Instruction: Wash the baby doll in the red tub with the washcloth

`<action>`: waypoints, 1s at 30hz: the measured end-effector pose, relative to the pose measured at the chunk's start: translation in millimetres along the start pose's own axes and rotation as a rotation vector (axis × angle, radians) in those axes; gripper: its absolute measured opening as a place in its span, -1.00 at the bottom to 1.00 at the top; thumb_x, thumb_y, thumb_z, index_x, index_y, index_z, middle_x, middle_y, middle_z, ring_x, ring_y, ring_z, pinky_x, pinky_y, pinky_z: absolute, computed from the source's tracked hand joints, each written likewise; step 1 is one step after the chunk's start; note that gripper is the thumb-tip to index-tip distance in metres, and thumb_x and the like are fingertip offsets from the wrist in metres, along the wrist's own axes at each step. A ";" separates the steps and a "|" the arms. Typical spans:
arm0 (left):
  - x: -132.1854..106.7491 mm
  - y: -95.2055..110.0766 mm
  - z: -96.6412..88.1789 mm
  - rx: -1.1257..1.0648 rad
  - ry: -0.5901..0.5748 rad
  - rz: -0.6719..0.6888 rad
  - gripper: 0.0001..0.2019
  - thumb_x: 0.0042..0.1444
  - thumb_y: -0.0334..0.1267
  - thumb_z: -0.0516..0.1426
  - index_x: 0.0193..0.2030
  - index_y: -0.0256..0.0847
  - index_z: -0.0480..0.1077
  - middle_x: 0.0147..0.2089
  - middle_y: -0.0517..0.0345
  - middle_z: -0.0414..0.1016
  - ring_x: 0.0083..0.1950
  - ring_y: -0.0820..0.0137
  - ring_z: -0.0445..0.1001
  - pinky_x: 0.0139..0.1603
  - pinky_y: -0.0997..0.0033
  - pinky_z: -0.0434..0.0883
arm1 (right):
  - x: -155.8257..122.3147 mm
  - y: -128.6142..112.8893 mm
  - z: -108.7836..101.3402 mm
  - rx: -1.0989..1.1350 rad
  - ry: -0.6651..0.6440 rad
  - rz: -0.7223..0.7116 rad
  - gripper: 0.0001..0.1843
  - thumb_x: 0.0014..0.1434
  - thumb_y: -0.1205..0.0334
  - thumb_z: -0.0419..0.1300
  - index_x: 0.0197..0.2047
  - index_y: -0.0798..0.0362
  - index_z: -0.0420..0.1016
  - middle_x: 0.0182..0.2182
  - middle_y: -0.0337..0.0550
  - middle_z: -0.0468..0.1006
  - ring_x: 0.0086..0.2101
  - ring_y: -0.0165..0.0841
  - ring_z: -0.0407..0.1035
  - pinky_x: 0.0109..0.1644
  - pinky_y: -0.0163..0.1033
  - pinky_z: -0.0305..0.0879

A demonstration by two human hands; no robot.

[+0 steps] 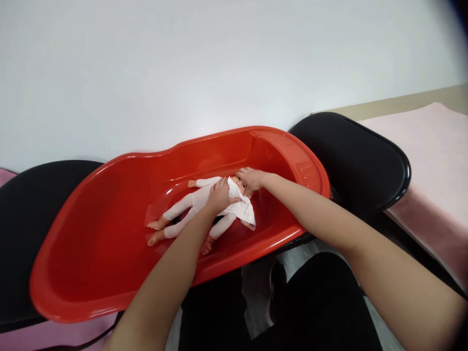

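Observation:
A baby doll (182, 212) in white clothing lies on its back inside a red baby bathtub (98, 229), its feet to the left and head to the right. My left hand (220, 196) is closed over the doll's chest, its thumb lying on a white cloth (244, 211). The cloth drapes over the doll's neck and lower face, with a patterned corner hanging towards me. At the doll's head, my right hand (252, 178) curls round the top, partly hiding it. The doll's eyes show between cloth and hand.
A black rounded seat or tabletop (351, 161) stands right of the tub, and another black surface (32, 209) lies under its left end. Pink padding (431, 161) spreads at the far right. Behind the tub rises a white wall (183, 73); my black-clad legs (314, 307) are below.

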State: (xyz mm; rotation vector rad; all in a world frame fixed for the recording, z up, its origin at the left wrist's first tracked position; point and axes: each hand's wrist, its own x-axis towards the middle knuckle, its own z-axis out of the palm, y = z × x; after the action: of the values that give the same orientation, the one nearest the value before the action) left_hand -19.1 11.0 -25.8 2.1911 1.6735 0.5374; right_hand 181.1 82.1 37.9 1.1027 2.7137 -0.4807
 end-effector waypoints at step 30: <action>-2.2 -22.4 -20.8 0.184 -0.023 -0.202 -0.64 0.28 -0.48 0.02 0.05 -0.15 0.57 0.31 -0.16 0.55 0.54 0.04 0.22 0.52 -0.29 0.05 | -0.9 1.0 -0.9 0.048 -0.006 0.091 0.01 -0.09 -0.06 0.60 0.36 0.01 0.36 0.30 0.14 0.36 0.33 0.14 0.23 0.33 0.09 0.34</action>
State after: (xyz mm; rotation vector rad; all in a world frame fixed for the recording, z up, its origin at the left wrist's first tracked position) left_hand -48.6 15.3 -18.5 2.1055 1.9734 0.3142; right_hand 182.4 82.5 38.7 1.2291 2.6456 -0.5364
